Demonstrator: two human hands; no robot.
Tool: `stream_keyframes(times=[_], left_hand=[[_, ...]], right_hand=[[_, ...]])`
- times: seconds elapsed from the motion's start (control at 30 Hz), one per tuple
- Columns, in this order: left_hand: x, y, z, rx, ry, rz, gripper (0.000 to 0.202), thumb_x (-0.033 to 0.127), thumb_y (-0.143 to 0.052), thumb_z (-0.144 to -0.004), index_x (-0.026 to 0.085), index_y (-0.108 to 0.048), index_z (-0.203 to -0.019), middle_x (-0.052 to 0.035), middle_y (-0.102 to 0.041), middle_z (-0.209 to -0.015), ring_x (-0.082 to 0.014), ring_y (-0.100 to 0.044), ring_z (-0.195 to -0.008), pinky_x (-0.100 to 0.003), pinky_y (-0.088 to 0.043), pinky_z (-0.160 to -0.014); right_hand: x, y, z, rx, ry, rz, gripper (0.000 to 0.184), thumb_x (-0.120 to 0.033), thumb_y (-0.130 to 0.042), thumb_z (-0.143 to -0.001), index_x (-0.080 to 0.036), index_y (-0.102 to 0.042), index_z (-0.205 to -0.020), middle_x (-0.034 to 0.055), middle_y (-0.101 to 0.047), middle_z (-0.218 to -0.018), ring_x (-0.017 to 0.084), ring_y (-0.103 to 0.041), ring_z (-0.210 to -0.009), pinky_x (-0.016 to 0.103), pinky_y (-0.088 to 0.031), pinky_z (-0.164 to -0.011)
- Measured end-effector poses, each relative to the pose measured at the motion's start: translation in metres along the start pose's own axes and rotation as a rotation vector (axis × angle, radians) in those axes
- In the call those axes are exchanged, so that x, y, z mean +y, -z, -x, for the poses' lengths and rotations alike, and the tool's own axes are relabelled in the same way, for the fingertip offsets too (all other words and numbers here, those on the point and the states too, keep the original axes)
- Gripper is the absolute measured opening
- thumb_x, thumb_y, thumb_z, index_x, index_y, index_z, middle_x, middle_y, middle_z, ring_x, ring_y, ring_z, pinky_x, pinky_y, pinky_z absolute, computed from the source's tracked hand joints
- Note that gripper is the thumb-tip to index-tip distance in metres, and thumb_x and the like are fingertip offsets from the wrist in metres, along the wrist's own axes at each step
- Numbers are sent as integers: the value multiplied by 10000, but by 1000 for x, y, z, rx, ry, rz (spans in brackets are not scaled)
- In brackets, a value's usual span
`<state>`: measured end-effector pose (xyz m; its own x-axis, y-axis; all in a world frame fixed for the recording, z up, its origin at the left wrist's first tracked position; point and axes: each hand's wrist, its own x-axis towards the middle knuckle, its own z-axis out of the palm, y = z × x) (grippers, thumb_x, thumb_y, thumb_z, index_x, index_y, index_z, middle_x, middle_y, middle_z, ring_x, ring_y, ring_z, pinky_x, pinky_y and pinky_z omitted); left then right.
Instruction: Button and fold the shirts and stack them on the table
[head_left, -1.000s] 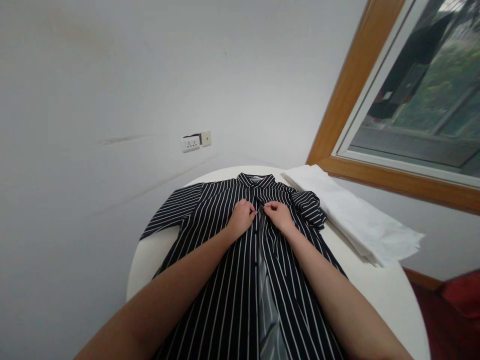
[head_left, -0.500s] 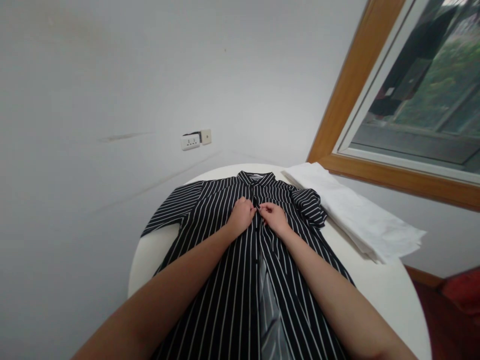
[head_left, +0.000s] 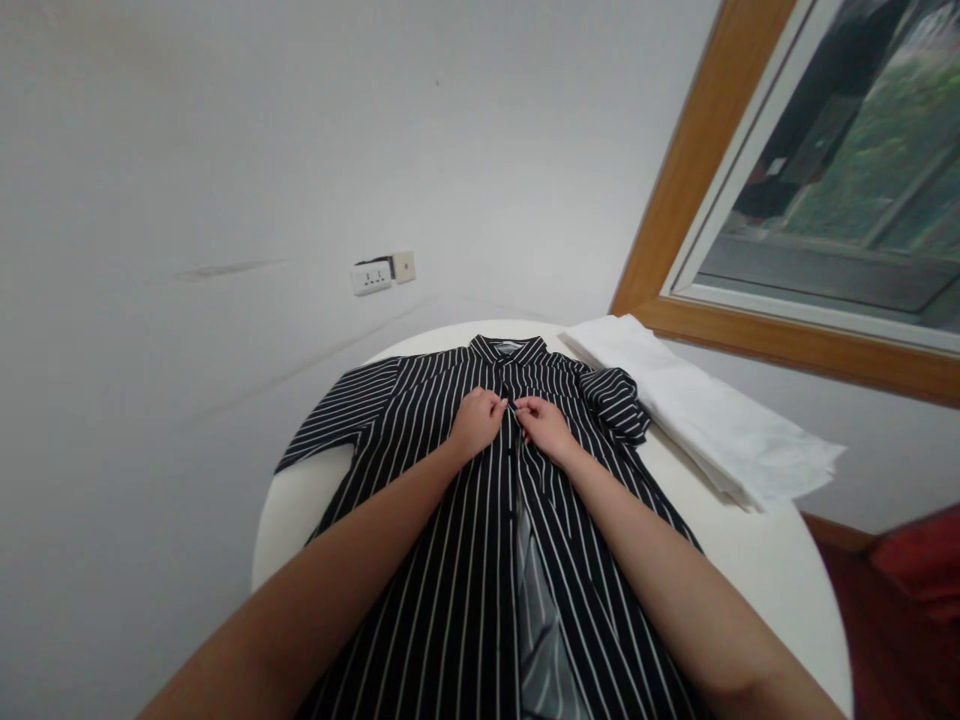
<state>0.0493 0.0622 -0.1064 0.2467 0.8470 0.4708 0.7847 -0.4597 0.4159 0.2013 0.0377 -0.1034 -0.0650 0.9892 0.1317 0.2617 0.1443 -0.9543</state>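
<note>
Left hand (head_left: 478, 422) and right hand (head_left: 543, 424) are pinching the striped shirt (head_left: 450, 570), grips clamped on it. Fingertips (head_left: 502, 405) are sitting closer together than before.

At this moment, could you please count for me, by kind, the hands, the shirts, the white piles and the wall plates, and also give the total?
Hands: 2 (left hand, right hand)
Shirts: 1 (striped shirt)
White piles: 1 (folded pile)
Wall plates: 2 (socket plate, smaller plate)
Total: 6

white table (head_left: 780, 590) | layered white sheeting (head_left: 697, 410) | wall socket (head_left: 371, 279) (beige plate (head_left: 404, 267) beside it) | wood-framed window (head_left: 862, 200)
</note>
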Motion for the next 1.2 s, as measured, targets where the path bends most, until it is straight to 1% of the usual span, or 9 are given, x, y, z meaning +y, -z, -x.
stream_keyframes(times=[0.3,0.5,0.6,0.77,0.9,0.97,1.07,1.13,1.2], left_hand=[[0,0,0,0,19,-30,240,283,-453,-905,175,-627,-780,-68,-628,-814,-206,-551,-865,-378,-415,-883],[0,0,0,-17,35,-9,257,264,-431,-897,185,-638,-768,-69,-646,-834,-216,-553,-896,-396,-391,-909],[-1,-2,0,-13,30,7,249,259,-435,-890,186,-639,-766,-67,-648,-842,-217,-550,-901,-396,-387,-909],[-4,-5,0,-24,12,-21,238,237,-435,-891,182,-639,-783,-66,-647,-852,-210,-546,-910,-388,-384,-905],[-2,-3,0,-35,11,-29,285,242,-404,-914,173,-641,-772,-81,-652,-856,-212,-548,-921,-382,-382,-908],[-1,-3,0,-36,14,-33,331,272,-385,-932,175,-640,-745,-80,-653,-834,-211,-550,-908,-380,-383,-900],[1,-2,0,-41,15,-28,380,337,-373,-947,186,-649,-734,-62,-659,-813,-201,-555,-901,-372,-382,-899],[0,-2,0,-45,18,-23,381,358,-383,-944,192,-661,-743,-54,-666,-818,-199,-560,-907,-370,-383,-903],[-1,-3,-1,-45,23,-24,356,348,-406,-933,193,-670,-750,-56,-671,-822,-204,-565,-905,-373,-388,-904]], right_hand=[[-1,1,0,-22,-9,-61,190,-186,-538,-789,-164,-639,-948,-66,-561,-581,66,-495,-416,179,-432,-417],[-6,1,1,-111,-72,-243,142,-241,-569,-819,-157,-615,-924,-14,-650,-720,53,-570,-480,161,-490,-450],[-5,-2,-2,-71,-100,-238,101,-211,-592,-794,-159,-619,-875,-23,-628,-683,58,-578,-492,154,-501,-438],[2,-10,-6,105,-27,-87,97,-198,-638,-723,-166,-655,-813,-25,-597,-682,83,-554,-499,174,-473,-360],[2,-12,-4,151,4,28,126,-226,-627,-726,-176,-673,-832,-4,-629,-746,107,-568,-530,197,-463,-368],[0,-12,-2,160,3,92,133,-228,-605,-737,-186,-674,-843,-7,-641,-742,115,-578,-549,204,-469,-411],[-4,-13,1,216,56,250,136,-196,-560,-758,-198,-681,-820,-4,-671,-779,120,-599,-632,226,-499,-575],[-6,-15,3,259,106,359,153,-176,-538,-770,-206,-685,-798,4,-684,-826,124,-606,-704,238,-489,-681],[-8,-16,4,281,124,427,160,-175,-529,-781,-213,-685,-792,9,-688,-845,131,-603,-740,240,-473,-717]])
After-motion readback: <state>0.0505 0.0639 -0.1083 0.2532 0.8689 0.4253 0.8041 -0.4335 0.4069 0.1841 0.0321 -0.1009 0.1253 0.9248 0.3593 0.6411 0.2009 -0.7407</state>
